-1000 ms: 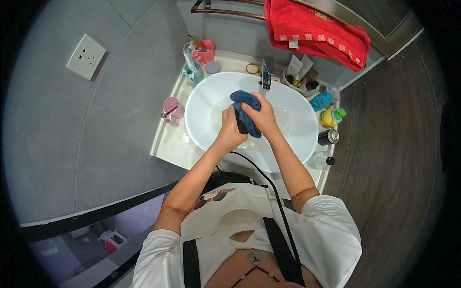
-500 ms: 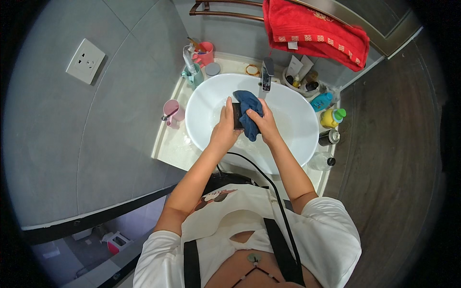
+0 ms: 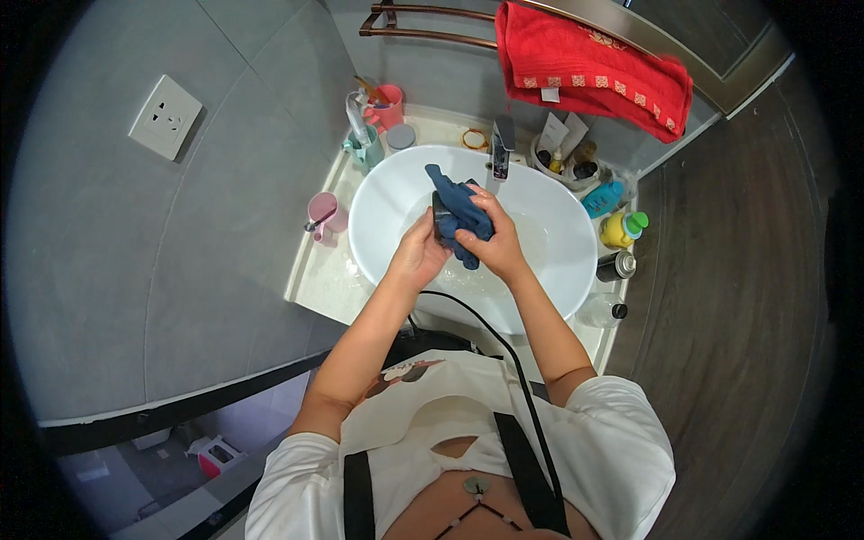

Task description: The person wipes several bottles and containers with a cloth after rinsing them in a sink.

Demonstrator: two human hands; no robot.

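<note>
Over the white oval washbasin (image 3: 567, 225), my left hand (image 3: 417, 255) grips a dark, block-like object (image 3: 437, 209) from its left side. Most of that object is covered, so its exact kind does not show. A blue cloth (image 3: 461, 216) is draped over and around it, wet-looking and crumpled. My right hand (image 3: 498, 241) is closed on the cloth and presses it against the dark object from the right. Shallow water with ripples lies in the basin below both hands. The tap (image 3: 501, 148) stands beyond them at the far rim.
Left of the basin are a pink cup (image 3: 329, 212), a green cup (image 3: 367, 151) and a coral mug (image 3: 387, 108). Along the right stand a blue bottle (image 3: 603, 198), a yellow bottle (image 3: 617, 230), a black can (image 3: 614, 265) and a clear bottle (image 3: 598, 311). A red towel (image 3: 585, 76) hangs behind.
My right hand has shifted its hold, with its fingers higher over the cloth. The cloth's upper end has swung left, and it covers more of the dark object.
</note>
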